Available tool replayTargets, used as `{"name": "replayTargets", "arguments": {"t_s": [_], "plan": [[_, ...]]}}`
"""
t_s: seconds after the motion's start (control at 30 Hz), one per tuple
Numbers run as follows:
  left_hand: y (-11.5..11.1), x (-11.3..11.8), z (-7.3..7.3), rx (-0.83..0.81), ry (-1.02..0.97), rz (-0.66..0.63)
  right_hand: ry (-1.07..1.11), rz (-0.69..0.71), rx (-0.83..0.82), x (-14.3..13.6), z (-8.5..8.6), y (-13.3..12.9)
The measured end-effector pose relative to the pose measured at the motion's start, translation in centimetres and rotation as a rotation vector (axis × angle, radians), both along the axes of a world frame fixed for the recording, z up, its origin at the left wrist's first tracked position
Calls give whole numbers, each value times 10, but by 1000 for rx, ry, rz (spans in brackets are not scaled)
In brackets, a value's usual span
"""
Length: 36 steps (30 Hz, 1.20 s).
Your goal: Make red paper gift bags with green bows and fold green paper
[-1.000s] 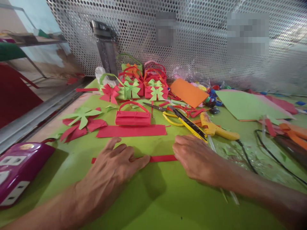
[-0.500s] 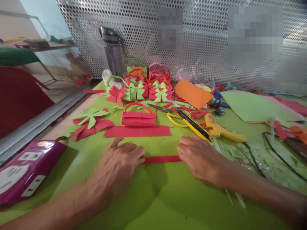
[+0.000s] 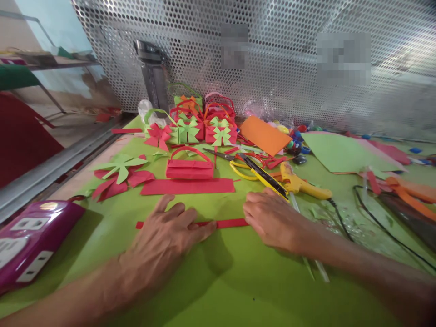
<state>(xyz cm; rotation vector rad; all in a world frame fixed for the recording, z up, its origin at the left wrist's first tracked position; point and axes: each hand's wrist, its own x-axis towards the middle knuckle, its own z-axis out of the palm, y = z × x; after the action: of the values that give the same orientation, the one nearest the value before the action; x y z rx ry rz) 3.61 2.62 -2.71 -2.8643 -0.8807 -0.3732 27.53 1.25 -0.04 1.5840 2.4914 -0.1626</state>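
A narrow red paper strip (image 3: 233,223) lies across the green table in front of me. My left hand (image 3: 170,231) rests over its left part with fingers spread, the index finger pressing on the strip; the strip's left end shows beyond the hand. At the strip's right end, my right hand (image 3: 269,221) is closed on it in a pinch. Just behind the hands lies a wider flat red paper piece (image 3: 190,186). A small red paper handbag (image 3: 189,169) stands against its back edge.
Scissors (image 3: 238,168), a yellow cutter (image 3: 264,175) and a yellow glue gun (image 3: 306,186) lie behind my right hand. A purple power strip (image 3: 61,222) sits at left. Finished paper bags (image 3: 187,131) and a dark bottle (image 3: 153,77) stand at the back.
My left hand has opened from its pinch and slid right along the strip, uncovering the strip's left end. The whole view has shifted slightly.
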Motion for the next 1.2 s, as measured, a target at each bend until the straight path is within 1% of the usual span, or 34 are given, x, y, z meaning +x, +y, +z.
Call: {"name": "replayTargets", "arguments": {"t_s": [0.13,0.2,0.23,0.3,0.4,0.5,0.57,0.7,0.9,1.07,1.2], "plan": [[0,2,-1,-1,28,30,77,-38,85,3,-7,-6],[1,2,0,-19,32,32,98,-37,182,3,-10,-10],[1,2,0,-29,25,32,86,-10,234,3,-11,-13],[2,1,1,-45,11,38,25,89,333,1,-11,-16],[1,0,2,-28,15,75,-85,284,464,-1,-10,-18],[0,-1,4,-43,62,88,-170,473,539,-3,-12,-15],[-1,0,5,-53,77,80,-209,557,553,-2,-15,-11],[0,0,5,-20,39,55,-198,621,566,1,-20,-6],[2,-3,0,-10,14,48,-218,698,538,1,-14,-4],[3,-3,0,7,19,50,-261,725,534,1,-9,-3],[-2,-3,6,23,70,62,-206,729,503,5,-8,-5]]}}
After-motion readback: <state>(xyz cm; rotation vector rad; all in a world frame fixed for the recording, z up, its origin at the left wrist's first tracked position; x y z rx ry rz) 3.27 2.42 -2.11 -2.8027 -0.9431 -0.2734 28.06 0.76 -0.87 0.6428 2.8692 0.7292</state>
